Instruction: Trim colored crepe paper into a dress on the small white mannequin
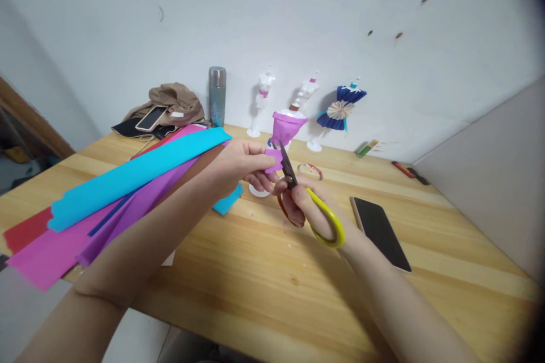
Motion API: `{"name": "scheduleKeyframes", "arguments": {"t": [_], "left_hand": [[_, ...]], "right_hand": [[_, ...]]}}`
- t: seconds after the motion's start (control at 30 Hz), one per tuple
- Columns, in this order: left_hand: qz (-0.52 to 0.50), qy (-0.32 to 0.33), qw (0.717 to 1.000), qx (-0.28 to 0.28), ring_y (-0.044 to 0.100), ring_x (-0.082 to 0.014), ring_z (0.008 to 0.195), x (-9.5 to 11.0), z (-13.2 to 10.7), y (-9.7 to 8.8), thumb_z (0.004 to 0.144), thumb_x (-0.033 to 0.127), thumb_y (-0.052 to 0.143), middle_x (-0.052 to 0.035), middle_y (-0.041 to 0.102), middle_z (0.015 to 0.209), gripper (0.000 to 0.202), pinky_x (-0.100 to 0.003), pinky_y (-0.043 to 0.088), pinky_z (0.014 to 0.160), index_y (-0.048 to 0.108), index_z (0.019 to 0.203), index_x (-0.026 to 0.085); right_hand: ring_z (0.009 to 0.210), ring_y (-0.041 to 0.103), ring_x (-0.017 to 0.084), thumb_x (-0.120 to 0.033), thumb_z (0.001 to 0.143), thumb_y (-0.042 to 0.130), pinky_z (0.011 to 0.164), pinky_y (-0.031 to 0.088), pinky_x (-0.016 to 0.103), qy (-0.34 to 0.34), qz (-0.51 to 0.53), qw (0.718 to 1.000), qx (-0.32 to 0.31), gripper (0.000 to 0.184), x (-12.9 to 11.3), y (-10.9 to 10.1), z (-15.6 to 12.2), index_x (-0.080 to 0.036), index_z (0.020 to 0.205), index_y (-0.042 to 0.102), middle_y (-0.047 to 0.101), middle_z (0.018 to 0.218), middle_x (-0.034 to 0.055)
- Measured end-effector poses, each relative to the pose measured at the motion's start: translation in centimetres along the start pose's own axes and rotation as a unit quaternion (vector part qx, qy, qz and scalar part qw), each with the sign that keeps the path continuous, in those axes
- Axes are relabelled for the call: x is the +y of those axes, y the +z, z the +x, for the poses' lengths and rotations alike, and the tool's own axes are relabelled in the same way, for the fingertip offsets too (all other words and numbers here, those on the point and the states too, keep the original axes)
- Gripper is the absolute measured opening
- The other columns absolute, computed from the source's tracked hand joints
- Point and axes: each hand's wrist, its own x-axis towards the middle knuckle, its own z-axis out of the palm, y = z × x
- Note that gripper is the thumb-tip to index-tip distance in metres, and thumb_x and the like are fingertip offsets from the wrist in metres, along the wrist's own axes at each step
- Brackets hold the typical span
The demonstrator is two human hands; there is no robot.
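My left hand [242, 163] pinches a small purple paper piece [273, 159] above the wooden table [264, 272]. My right hand [304, 204] grips scissors [298, 193] with one red and one yellow handle loop, and the dark blades sit against the purple piece. Just behind my hands a small white mannequin stand wears a purple paper dress [286, 126]; its round base [259, 191] shows under my fingers.
Long crepe paper rolls in blue [136, 176], purple and red lie at the left. A black phone [380, 232] rests at the right. At the back stand a steel flask [217, 96], white doll mannequins [261, 103], a navy paper dress [340, 109], and a bag with another phone [151, 117].
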Motion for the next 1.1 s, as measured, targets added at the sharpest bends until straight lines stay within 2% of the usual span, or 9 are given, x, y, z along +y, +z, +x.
{"name": "scheduleKeyframes", "arguments": {"t": [0.2, 0.33, 0.7, 0.93, 1.1], "left_hand": [[-0.021, -0.018, 1.000, 0.000, 0.069, -0.0109, 0.050, 0.2, -0.2, 0.7, 0.088, 0.007, 0.066, -0.0061, 0.074, 0.062, 0.028, -0.018, 0.050, 0.050, 0.067, 0.060, 0.012], [-0.016, -0.016, 1.000, -0.006, 0.069, -0.0113, 0.051, 0.1, 0.0, 0.4, 0.089, 0.009, 0.068, -0.0065, 0.074, 0.061, 0.027, -0.017, 0.048, 0.048, 0.068, 0.062, 0.012], [0.005, -0.002, 1.000, -0.017, 0.069, -0.0119, 0.051, -0.1, 0.1, -0.3, 0.087, 0.012, 0.069, -0.0064, 0.073, 0.061, 0.023, -0.019, 0.051, 0.050, 0.068, 0.063, 0.012], [0.013, 0.001, 0.999, -0.040, 0.070, -0.0126, 0.055, 0.0, -0.1, -0.8, 0.087, 0.021, 0.075, -0.0077, 0.075, 0.065, 0.023, -0.019, 0.052, 0.053, 0.069, 0.066, 0.013], [0.022, 0.008, 0.999, -0.035, 0.068, -0.0112, 0.054, 0.0, -0.3, -0.8, 0.089, 0.021, 0.073, -0.0068, 0.075, 0.065, 0.025, -0.019, 0.053, 0.053, 0.070, 0.065, 0.013]], "right_hand": [[0.037, 0.031, 0.009, -0.088, 0.093, 0.053, 0.035, 0.029, 0.025, 0.004, 0.017, 1.000, 0.013, 0.069, 0.2, 0.1, 0.1, -0.021, 0.088, 0.065, 0.040, 0.050, -0.0099], [0.036, 0.032, 0.009, -0.088, 0.093, 0.052, 0.034, 0.028, 0.025, 0.006, 0.013, 1.000, 0.012, 0.069, 0.2, 0.1, 0.1, -0.021, 0.090, 0.066, 0.040, 0.050, -0.0098], [0.037, 0.028, 0.009, -0.086, 0.096, 0.051, 0.035, 0.026, 0.024, 0.009, 0.014, 1.000, -0.003, 0.067, -0.2, 0.0, 0.0, -0.021, 0.091, 0.067, 0.039, 0.048, -0.0101], [0.038, 0.030, 0.009, -0.083, 0.097, 0.053, 0.035, 0.028, 0.023, 0.007, 0.017, 1.000, -0.005, 0.064, 0.1, -0.2, -0.1, -0.021, 0.090, 0.066, 0.038, 0.049, -0.0103], [0.038, 0.030, 0.009, -0.084, 0.096, 0.054, 0.036, 0.030, 0.024, 0.013, 0.011, 1.000, -0.004, 0.066, 0.1, -0.3, -0.1, -0.020, 0.091, 0.068, 0.037, 0.049, -0.0107]]}}
